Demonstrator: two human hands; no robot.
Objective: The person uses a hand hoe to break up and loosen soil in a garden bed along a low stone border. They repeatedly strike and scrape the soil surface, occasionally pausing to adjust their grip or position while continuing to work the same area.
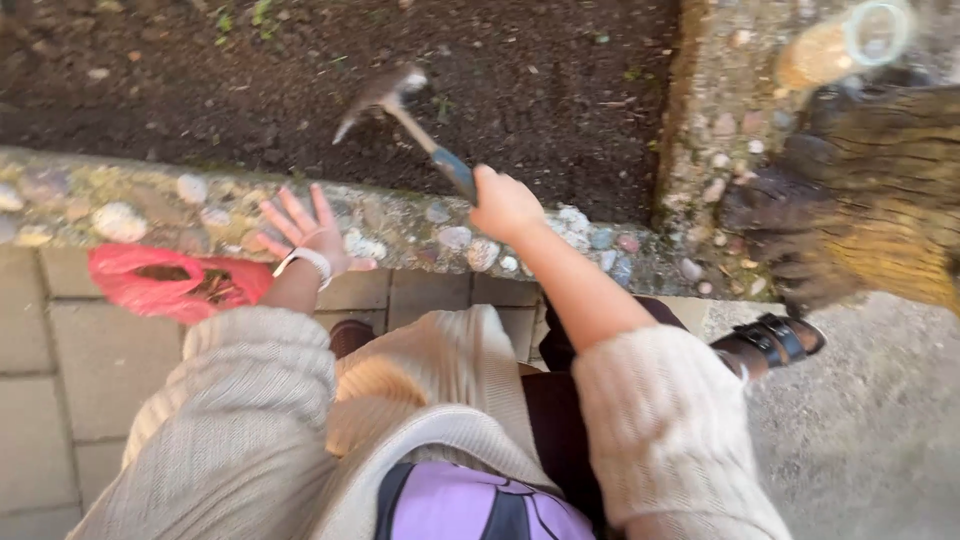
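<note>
A: Report hand status.

B: The right hand (505, 205) is closed around the blue grip of a hoe (395, 100). The tool is raised, with its head blurred, above the soil bed (540, 80). The left hand (305, 228) is spread wide and holds nothing; it hovers over the stone kerb (450, 235), with a white band at the wrist.

A: Location of the hoe relative to the bed?

B: The head is over the dark soil, just beyond the kerb. Whether the blade touches the ground cannot be told, because the head is blurred.

A: Condition of the bed?

B: The soil looks dark, loose and mostly bare. A few green sprouts (240, 18) show at the far edge. As a judgement, most of the visible surface is already worked, and the far strip with the sprouts is left.

A: Other items?

B: A red bag (135, 290) lies on the paving (60, 380) beside the kerb, open, with brown debris inside. A broom (880, 210) with yellow-brown bristles stands at the right, near a sandalled foot (775, 340).
</note>
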